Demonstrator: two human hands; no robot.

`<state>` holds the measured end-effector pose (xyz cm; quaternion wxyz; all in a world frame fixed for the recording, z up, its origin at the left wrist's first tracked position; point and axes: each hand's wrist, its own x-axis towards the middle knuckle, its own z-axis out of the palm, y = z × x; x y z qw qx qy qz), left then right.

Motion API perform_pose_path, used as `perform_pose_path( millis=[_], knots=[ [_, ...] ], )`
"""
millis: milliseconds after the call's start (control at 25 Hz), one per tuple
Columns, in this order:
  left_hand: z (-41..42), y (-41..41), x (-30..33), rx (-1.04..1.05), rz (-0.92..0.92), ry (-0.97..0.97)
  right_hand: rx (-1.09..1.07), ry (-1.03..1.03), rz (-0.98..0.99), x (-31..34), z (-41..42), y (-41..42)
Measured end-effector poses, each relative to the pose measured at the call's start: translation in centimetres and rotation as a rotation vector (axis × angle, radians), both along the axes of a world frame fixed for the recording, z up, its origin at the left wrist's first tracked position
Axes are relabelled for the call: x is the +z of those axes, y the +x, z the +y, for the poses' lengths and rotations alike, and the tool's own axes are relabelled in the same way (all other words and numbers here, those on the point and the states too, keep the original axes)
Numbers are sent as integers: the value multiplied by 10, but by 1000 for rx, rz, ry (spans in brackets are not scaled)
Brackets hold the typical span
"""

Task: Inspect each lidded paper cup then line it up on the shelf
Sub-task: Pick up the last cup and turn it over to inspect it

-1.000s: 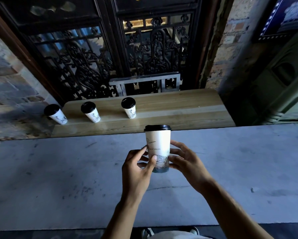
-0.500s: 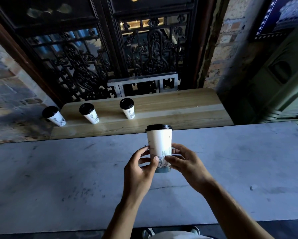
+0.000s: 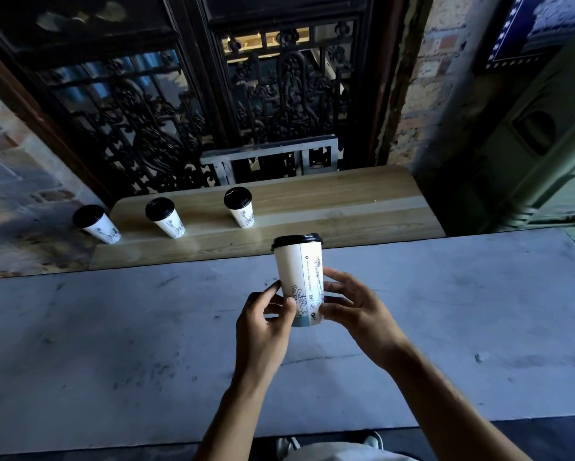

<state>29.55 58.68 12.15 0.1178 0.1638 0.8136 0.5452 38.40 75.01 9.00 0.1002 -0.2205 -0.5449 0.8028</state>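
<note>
At the centre of the frame a white paper cup (image 3: 298, 281) with a black lid (image 3: 296, 241) is held upright above the grey surface (image 3: 113, 344); the left hand (image 3: 262, 322) keeps its grip on the lower left wall, thumb and fingers pinching it; the right hand (image 3: 356, 309) holds the lower right wall with curled fingers. Compared with a second ago the cup has been turned about its own axis; the printed drawing that faced the camera has swung round, and a seam with small print now faces it; the cup leans slightly to the left. Three more lidded cups (image 3: 168, 217) stand unmoved in a row on the wooden shelf (image 3: 329, 207) at centre left.
</note>
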Motion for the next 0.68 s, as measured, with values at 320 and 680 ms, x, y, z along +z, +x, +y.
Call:
perform_pose_path(
  millis=[320,680],
  knots=[
    [24,5,-13,-58,-59,-16,-20,87,-69,2,21,10],
    [69,-10,-32,-115,-110,-68,33,246,-162,-18,68,-4]
  ],
)
